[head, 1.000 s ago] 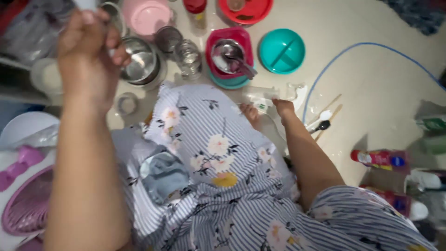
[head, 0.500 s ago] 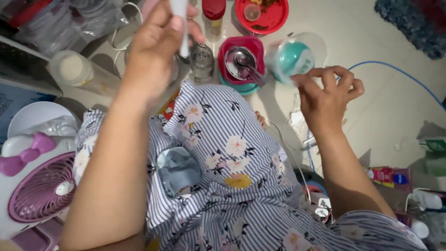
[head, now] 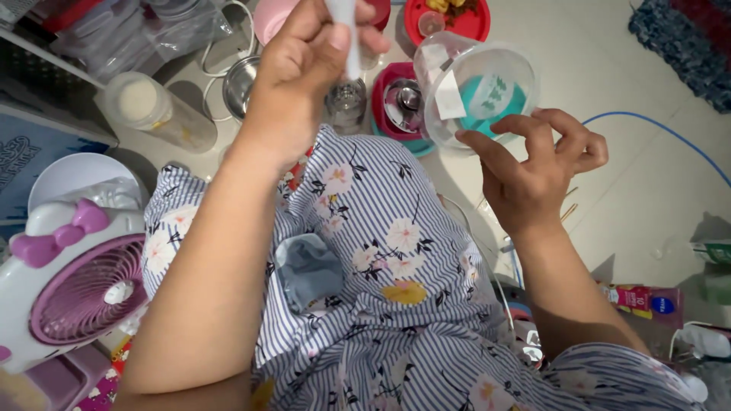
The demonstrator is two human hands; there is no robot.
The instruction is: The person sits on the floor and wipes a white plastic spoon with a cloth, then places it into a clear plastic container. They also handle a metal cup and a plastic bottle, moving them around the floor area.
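Left hand (head: 308, 65): upper middle of the frame, grip closed around a slim white tube (head: 346, 30), held upright.
Right hand (head: 533, 171): right of centre, fingertips pinching the rim of a clear round container (head: 476, 87) tilted toward the camera.
Container labels: a white rectangular sticker on its left wall, a small green-printed one at centre.
Floor: pink bowl (head: 392, 103) with a spoon behind the container; red rectangular packet (head: 640, 297) at lower right.

You wear a blue-and-white striped dress (head: 381, 251) with floral print; your left hand (head: 304, 68) and right hand (head: 533, 167) are bare.
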